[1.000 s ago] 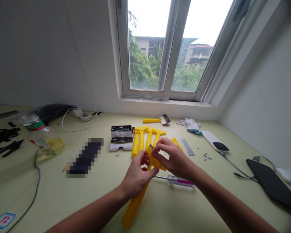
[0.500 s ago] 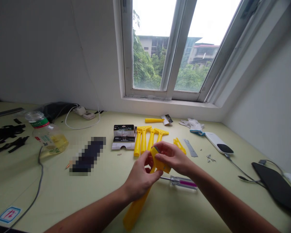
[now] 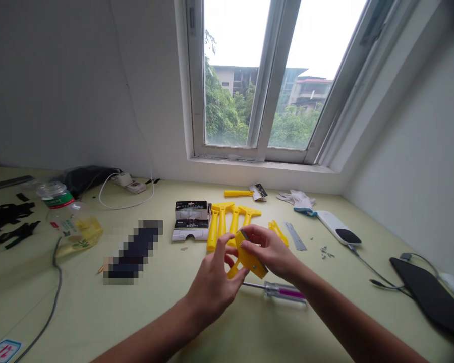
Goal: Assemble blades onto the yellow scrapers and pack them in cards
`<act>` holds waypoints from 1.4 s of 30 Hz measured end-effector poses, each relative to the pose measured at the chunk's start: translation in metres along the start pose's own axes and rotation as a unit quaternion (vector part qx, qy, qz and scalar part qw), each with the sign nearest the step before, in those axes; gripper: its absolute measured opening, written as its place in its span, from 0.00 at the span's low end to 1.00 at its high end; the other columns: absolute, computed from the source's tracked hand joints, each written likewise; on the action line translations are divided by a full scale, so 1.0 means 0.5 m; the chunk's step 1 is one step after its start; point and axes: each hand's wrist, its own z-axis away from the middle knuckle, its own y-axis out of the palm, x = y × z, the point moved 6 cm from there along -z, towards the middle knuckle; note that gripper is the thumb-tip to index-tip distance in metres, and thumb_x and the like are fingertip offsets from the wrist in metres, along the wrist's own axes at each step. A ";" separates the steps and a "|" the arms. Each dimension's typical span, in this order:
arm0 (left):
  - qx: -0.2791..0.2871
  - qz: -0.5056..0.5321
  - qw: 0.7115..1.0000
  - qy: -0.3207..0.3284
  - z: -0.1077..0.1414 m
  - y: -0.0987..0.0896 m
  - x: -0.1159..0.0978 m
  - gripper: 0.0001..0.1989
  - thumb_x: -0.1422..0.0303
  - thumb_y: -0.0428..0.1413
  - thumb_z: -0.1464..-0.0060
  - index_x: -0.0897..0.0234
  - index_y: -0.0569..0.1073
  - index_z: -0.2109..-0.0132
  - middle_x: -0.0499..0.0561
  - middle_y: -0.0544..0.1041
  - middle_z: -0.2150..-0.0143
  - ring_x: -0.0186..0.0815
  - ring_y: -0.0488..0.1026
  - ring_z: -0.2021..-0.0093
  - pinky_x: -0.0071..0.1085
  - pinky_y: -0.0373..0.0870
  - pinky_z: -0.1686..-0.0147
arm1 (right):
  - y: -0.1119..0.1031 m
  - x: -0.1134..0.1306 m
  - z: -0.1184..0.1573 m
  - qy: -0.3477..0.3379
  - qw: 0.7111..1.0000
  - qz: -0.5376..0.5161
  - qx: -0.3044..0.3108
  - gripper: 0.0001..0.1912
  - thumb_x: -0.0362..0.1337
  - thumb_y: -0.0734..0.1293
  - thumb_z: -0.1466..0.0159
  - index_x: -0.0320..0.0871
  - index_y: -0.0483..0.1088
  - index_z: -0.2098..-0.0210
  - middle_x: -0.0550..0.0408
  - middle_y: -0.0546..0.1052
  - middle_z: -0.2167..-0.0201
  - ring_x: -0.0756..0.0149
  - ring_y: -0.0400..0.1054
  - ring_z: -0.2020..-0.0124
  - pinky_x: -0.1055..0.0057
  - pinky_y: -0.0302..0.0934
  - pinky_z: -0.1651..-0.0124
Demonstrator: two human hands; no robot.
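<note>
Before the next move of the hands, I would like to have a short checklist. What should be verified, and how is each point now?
1. Scraper supported: ok; the left hand and right hand both hold it.
2. Screw on the scraper head tight: cannot tell; it is too small to judge.
3. Screwdriver nearby: ok; it lies on the table close to the hands.
4. Loose screws gathered: not ok; most lie in a loose group, one apart.
5. Metal strip away from the fingers: ok; it lies beyond the right hand, untouched.
6. Hands gloved: not ok; both are bare.
</note>
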 end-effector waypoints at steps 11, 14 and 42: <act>0.040 -0.151 0.979 0.131 -0.002 0.001 -0.036 0.23 0.69 0.53 0.41 0.62 0.69 0.39 0.60 0.76 0.47 0.46 0.74 0.49 0.43 0.70 0.46 | -0.001 0.001 0.003 0.036 0.998 -0.045 -0.034 0.15 0.44 0.71 0.42 0.40 0.72 0.59 0.52 0.77 0.63 0.64 0.71 0.62 0.66 0.67 0.57; 0.063 -0.187 0.972 0.123 0.002 0.009 -0.028 0.23 0.70 0.52 0.41 0.64 0.68 0.38 0.60 0.76 0.48 0.46 0.74 0.50 0.43 0.71 0.47 | -0.018 0.017 0.013 0.045 0.998 -0.030 0.035 0.17 0.45 0.66 0.38 0.41 0.74 0.56 0.51 0.78 0.62 0.64 0.72 0.62 0.65 0.69 0.60; 0.094 0.409 0.895 -0.151 -0.028 0.008 0.013 0.16 0.60 0.62 0.49 0.71 0.73 0.61 0.47 0.69 0.76 0.25 0.64 0.79 0.24 0.62 0.77 | -0.337 -0.106 0.103 0.075 0.865 0.479 -0.129 0.11 0.41 0.61 0.35 0.44 0.73 0.66 0.51 0.78 0.69 0.63 0.70 0.70 0.67 0.62 0.66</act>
